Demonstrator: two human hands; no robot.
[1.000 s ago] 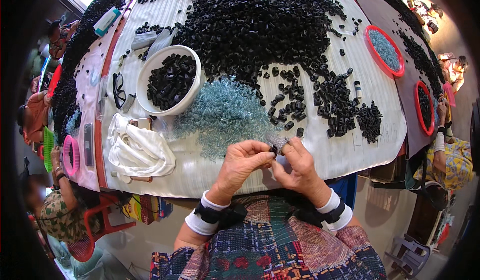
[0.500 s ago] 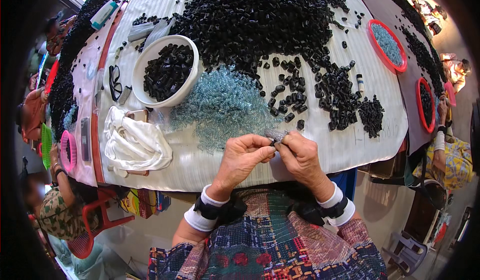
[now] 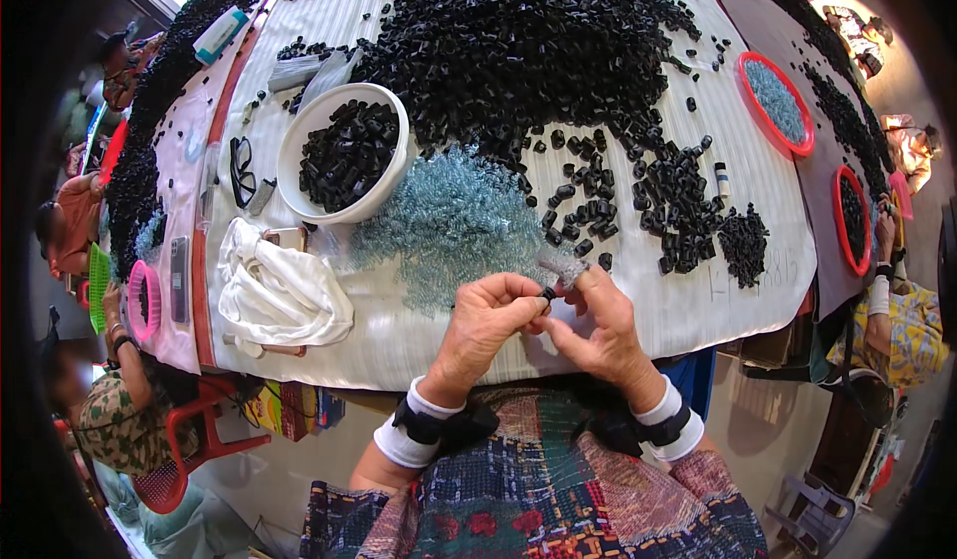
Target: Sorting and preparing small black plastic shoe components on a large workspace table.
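My left hand (image 3: 486, 328) pinches a small black plastic piece (image 3: 547, 294) between thumb and forefinger, at the table's near edge. Close beside it is my right hand (image 3: 606, 338), its thumb tip near the black piece. A small speckled grey bundle (image 3: 565, 268) is held at the right forefinger; its exact kind is unclear. Just beyond both hands spreads a pile of small clear-blue pieces (image 3: 449, 200), which look like tiny springs or rings. Several loose black pieces (image 3: 588, 195) lie beyond the right hand.
A white bowl (image 3: 401, 160) of black pieces stands left of the blue pile. Nearer lie a white cloth (image 3: 279, 295) and black glasses (image 3: 241, 172). A big black heap (image 3: 518, 50) covers the far table. Red trays (image 3: 809, 147) stand at right; other people sit both sides.
My right thumb and fingers have drawn slightly apart from the left fingertips, and the black piece now shows in my left pinch. The grey bundle has tilted. The whole view has shifted slightly.
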